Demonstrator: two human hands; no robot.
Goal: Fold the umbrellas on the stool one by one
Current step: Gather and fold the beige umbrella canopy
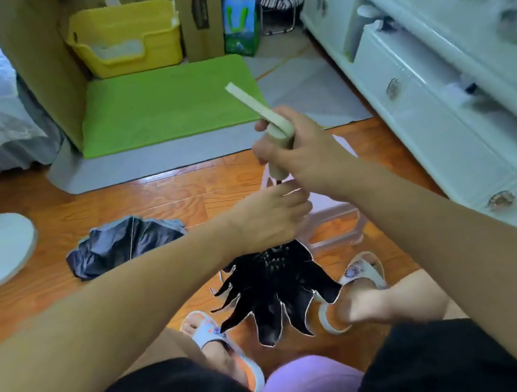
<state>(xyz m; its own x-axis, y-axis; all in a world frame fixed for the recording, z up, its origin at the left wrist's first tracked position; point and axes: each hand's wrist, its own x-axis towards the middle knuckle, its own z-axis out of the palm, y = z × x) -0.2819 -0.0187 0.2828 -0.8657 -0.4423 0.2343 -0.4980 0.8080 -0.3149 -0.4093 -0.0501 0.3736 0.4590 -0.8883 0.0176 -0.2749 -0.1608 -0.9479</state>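
The held umbrella [277, 293] hangs between the feet, in front of the stool [333, 215], with the right hand [297, 147] above the left hand [270, 217], a second umbrella [124, 241] on the floor [151, 197] to the left, the mat [168, 105] behind and the cabinet [436, 97] to the right.

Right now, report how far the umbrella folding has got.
Done: nothing looks finished; no neatly wrapped umbrella is in view. In hand: the right hand grips the beige handle of the black umbrella, whose canopy hangs loose, while the left hand holds it just above the canopy. Left: the dark umbrella lies crumpled on the floor.
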